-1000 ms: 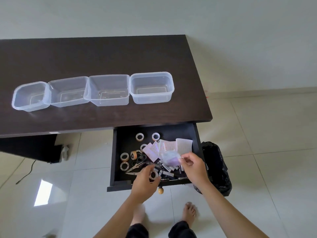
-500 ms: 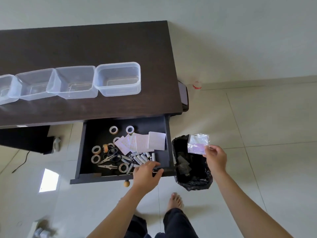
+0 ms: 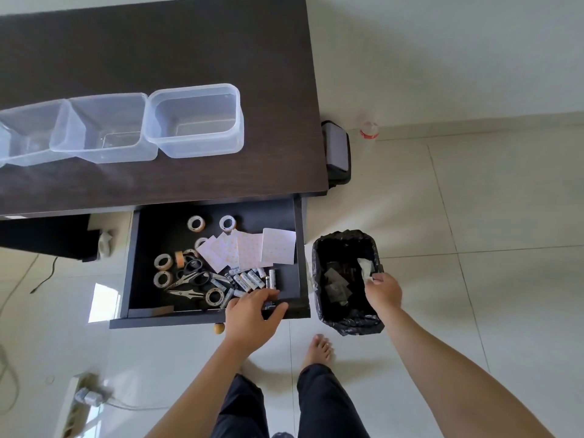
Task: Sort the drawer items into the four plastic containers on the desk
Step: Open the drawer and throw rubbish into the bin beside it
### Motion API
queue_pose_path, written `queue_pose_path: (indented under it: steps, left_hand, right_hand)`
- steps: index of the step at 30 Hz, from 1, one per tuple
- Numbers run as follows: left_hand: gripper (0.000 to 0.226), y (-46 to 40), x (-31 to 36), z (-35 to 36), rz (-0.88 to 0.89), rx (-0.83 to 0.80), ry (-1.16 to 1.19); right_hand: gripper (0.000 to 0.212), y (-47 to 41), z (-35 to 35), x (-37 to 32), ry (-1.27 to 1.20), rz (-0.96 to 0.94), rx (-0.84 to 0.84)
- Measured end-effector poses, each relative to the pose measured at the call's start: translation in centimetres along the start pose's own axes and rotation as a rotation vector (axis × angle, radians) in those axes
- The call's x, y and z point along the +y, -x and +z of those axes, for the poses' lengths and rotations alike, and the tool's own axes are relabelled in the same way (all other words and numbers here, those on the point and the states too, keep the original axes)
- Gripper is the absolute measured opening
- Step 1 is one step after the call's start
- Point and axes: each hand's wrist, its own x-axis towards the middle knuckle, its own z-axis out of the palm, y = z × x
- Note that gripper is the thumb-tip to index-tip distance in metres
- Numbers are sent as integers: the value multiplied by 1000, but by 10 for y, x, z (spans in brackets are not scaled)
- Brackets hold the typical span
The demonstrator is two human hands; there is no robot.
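Drawer [image 3: 286,248] is open w/ tape rolls [image 3: 163,261], scissors [image 3: 192,276], paper squares [image 3: 249,249] & batteries [image 3: 249,279] all unsorted. Our left hand [image 3: 252,314] is curled over the batteries at the front edge; grip on any, can't tell. Right hand [image 3: 383,290] pinches a clear wrapper [image 3: 365,268] over the black bin [image 3: 346,322] beside it. Containers [image 3: 196,121] on desk [image 3: 158,52] look empty. Next, we'd guess: drop wrapper, lift batteries up to a container.

Leftmost containers [image 3: 19,137] cut off at frame edge
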Motion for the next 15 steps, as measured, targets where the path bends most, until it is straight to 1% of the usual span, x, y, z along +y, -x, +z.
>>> queue_pose_path:
  steps: [3,6,10,15]
  left_hand:
    - [39,1,0,1,10,8,-11]
    - [46,1,1,0,19,14,0]
    - [38,2,2,-1,33,7,-3]
    - [37,1,3,-6,35,-62,28]
  right_hand:
    - [29,-1,-3,-4,22,-7,-39]
    - [31,4,-11,-11,-5,-26,-28]
    - [26,17,-19,-18,-35,-67,-9]
    - [23,42,-13,-24,-55,-145,-12]
